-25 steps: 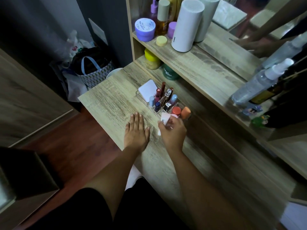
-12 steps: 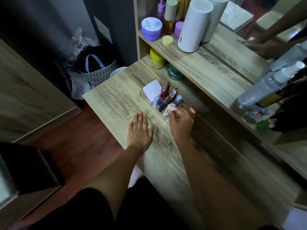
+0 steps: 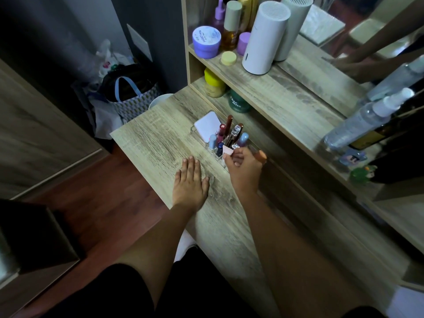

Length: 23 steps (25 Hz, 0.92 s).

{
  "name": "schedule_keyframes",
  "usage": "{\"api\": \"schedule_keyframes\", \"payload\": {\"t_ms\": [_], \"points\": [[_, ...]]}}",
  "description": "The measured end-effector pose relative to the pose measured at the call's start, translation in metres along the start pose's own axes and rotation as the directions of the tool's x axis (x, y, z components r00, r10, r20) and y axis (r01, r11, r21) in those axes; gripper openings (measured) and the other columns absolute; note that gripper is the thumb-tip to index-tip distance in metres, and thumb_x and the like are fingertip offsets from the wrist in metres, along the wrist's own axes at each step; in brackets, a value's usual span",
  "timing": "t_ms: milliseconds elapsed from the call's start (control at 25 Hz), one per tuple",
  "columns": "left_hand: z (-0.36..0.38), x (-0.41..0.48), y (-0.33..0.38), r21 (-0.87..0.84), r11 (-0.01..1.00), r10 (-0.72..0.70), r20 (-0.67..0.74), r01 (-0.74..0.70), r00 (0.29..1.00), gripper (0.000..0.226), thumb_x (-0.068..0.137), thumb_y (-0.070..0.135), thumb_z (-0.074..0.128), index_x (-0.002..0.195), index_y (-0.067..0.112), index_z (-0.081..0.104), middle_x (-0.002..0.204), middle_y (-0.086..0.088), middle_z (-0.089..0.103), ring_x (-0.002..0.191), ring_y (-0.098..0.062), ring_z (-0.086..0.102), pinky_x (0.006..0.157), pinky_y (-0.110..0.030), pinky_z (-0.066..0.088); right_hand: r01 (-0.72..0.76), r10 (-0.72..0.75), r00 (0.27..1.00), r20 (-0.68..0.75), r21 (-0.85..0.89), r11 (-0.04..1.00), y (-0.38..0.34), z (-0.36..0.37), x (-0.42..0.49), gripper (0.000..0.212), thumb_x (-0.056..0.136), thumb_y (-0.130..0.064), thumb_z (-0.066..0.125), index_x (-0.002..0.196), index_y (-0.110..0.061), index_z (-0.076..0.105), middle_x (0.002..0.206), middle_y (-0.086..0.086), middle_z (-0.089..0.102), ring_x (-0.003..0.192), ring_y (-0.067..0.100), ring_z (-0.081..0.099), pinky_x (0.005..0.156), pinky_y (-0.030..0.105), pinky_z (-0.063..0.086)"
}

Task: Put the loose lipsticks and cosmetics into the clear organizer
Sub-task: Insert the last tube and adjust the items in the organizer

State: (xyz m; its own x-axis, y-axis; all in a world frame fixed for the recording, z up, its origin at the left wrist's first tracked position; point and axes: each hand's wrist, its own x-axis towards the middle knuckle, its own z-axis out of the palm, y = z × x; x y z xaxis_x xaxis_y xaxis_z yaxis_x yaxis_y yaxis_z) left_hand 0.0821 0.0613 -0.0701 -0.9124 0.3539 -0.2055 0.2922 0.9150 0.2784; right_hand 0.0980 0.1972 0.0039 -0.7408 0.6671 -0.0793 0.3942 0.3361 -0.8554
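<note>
The clear organizer (image 3: pixel 194 130) stands on the wooden desk (image 3: pixel 160 143) near the shelf. A white compact (image 3: pixel 206 128) leans in its far end, and several lipsticks (image 3: pixel 222 131) and tubes (image 3: pixel 242 139) stand upright in its slots. My right hand (image 3: pixel 242 168) sits over the organizer's near end, thumb and fingers pinched on a small pale pink cosmetic (image 3: pixel 228 151) at the slots. An orange-capped item (image 3: pixel 261 155) shows just behind that hand. My left hand (image 3: pixel 190 180) lies flat on the desk, fingers spread, left of the organizer.
A shelf above the desk carries a white cylinder (image 3: pixel 263 40), a purple jar (image 3: pixel 206 42), bottles and a yellow lid (image 3: pixel 228 58). Yellow and green jars (image 3: pixel 237 102) sit under it. Spray bottles (image 3: pixel 358 125) lie right. A bag (image 3: pixel 133 97) stands on the floor left.
My right hand has carried the pale pink cosmetic from the desk in front of the organizer up to its near slots. The left hand stayed flat.
</note>
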Motion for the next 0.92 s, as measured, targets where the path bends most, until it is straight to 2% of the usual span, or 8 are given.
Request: {"api": "schedule_keyframes", "payload": {"t_ms": [160, 280, 360, 440, 560, 720, 920], "points": [[-0.001, 0.000, 0.000, -0.005, 1.000, 0.000, 0.010, 0.001, 1.000, 0.062, 0.097, 0.041, 0.018, 0.148, 0.009, 0.004, 0.161, -0.010, 0.000, 0.148, -0.025, -0.003, 0.120, -0.041, 0.005, 0.059, -0.060, 0.998, -0.031, -0.027, 0.998, -0.002, -0.006, -0.004, 0.020, 0.076, -0.017, 0.074, 0.093, -0.009, 0.066, 0.089, 0.009, 0.072, 0.078, 0.019, 0.068, 0.073, 0.044, 0.060], [-0.002, 0.000, 0.000, -0.008, 1.000, 0.003, 0.012, -0.003, 1.000, 0.062, 0.097, 0.041, 0.018, 0.148, 0.009, 0.004, 0.161, -0.010, 0.000, 0.148, -0.025, -0.003, 0.120, -0.041, 0.005, 0.255, -0.267, 0.957, -0.116, -0.108, 0.961, -0.008, -0.015, -0.006, 0.025, 0.073, -0.010, 0.072, 0.096, -0.007, 0.065, 0.089, 0.011, 0.070, 0.080, 0.025, 0.066, 0.079, 0.047, 0.055], [-0.003, -0.001, 0.000, -0.004, 1.000, 0.005, 0.014, -0.005, 1.000, 0.062, 0.097, 0.041, 0.018, 0.148, 0.009, 0.004, 0.161, -0.010, 0.000, 0.148, -0.025, -0.003, 0.120, -0.041, 0.006, 0.334, -0.347, 0.937, -0.048, -0.179, 0.925, -0.017, -0.020, 0.000, 0.042, 0.070, 0.000, 0.061, 0.112, -0.005, 0.061, 0.105, 0.015, 0.067, 0.095, 0.030, 0.062, 0.087, 0.049, 0.051], [-0.004, -0.001, 0.001, -0.005, 1.000, 0.005, 0.017, -0.005, 1.000, 0.062, 0.097, 0.041, 0.018, 0.148, 0.009, 0.004, 0.161, -0.010, 0.000, 0.148, -0.026, -0.003, 0.120, -0.041, 0.006, 0.358, -0.341, 0.934, 0.110, -0.293, 0.886, -0.025, -0.025, 0.010, 0.060, 0.069, 0.001, 0.055, 0.128, -0.006, 0.052, 0.129, 0.015, 0.057, 0.118, 0.033, 0.050, 0.098, 0.052, 0.044], [-0.006, -0.002, 0.002, -0.015, 1.000, 0.007, 0.019, -0.006, 1.000, 0.062, 0.097, 0.041, 0.019, 0.148, 0.009, 0.004, 0.161, -0.010, 0.000, 0.148, -0.026, -0.004, 0.120, -0.041, 0.005, 0.388, -0.296, 0.920, 0.258, -0.472, 0.792, -0.027, -0.030, 0.020, 0.068, 0.073, -0.005, 0.056, 0.139, -0.010, 0.040, 0.149, 0.013, 0.036, 0.138, 0.035, 0.029, 0.113, 0.052, 0.026], [-0.007, -0.002, 0.001, -0.030, 1.000, 0.007, 0.029, -0.006, 1.000, 0.062, 0.097, 0.041, 0.017, 0.148, 0.009, 0.002, 0.161, -0.009, -0.002, 0.148, -0.025, -0.006, 0.120, -0.040, 0.004, 0.440, -0.296, 0.892, 0.342, -0.501, 0.745, -0.031, -0.027, 0.023, 0.068, 0.076, -0.008, 0.056, 0.141, -0.012, 0.036, 0.150, 0.014, 0.032, 0.141, 0.035, 0.024, 0.115, 0.054, 0.024], [-0.007, -0.002, 0.002, -0.027, 1.000, 0.008, 0.023, -0.008, 1.000, 0.062, 0.097, 0.041, 0.019, 0.148, 0.009, 0.004, 0.161, -0.010, 0.000, 0.148, -0.025, -0.004, 0.120, -0.041, 0.005, 0.432, -0.304, 0.894, 0.329, -0.455, 0.779, -0.032, -0.025, 0.022, 0.066, 0.074, -0.006, 0.054, 0.138, -0.012, 0.040, 0.148, 0.014, 0.037, 0.139, 0.036, 0.027, 0.114, 0.054, 0.027]]}}
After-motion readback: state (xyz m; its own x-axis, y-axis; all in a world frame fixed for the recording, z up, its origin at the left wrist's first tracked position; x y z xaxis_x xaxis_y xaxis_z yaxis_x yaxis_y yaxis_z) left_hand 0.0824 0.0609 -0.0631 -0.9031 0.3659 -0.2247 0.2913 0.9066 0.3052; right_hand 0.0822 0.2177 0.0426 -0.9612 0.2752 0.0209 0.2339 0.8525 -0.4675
